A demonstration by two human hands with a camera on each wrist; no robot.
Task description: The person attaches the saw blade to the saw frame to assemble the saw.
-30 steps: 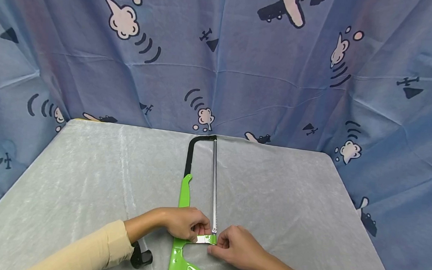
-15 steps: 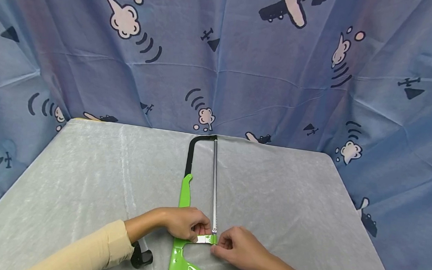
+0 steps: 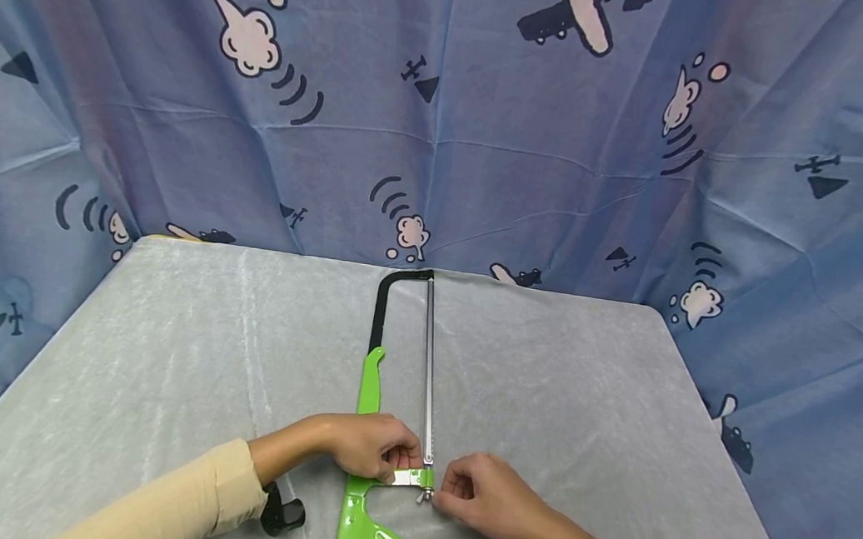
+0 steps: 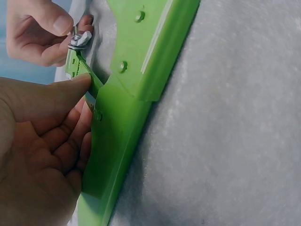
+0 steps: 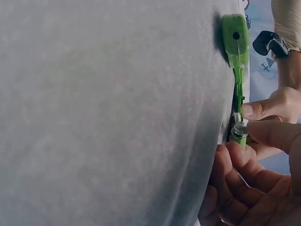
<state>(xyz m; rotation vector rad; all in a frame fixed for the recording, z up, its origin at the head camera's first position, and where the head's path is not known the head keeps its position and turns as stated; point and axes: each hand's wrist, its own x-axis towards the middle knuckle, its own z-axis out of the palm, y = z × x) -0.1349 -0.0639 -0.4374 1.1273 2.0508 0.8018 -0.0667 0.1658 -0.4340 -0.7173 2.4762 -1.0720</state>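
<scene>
A hacksaw (image 3: pixel 369 390) with a green handle and frame, a black front bow and a silver blade lies on the cloth, pointing away from me. My left hand (image 3: pixel 377 445) pinches its short green crosspiece between thumb and fingers; the left wrist view shows the thumb (image 4: pixel 77 87) pressed on it. A metal wing nut (image 4: pixel 81 40) sits on the threaded end of the blade holder. My right hand (image 3: pixel 487 495) is just right of the wing nut, thumb and curled fingertips close around it with a slight gap in the head view.
A grey-white cloth (image 3: pixel 580 397) covers the table. Behind it and at the sides hangs a blue curtain (image 3: pixel 527 193) with plane prints. A black wrist camera (image 3: pixel 282 511) sits under my left cuff.
My right hand has drawn slightly right, away from the crosspiece end, and the wing nut now shows in the head view. My left hand and the hacksaw have stayed put.
</scene>
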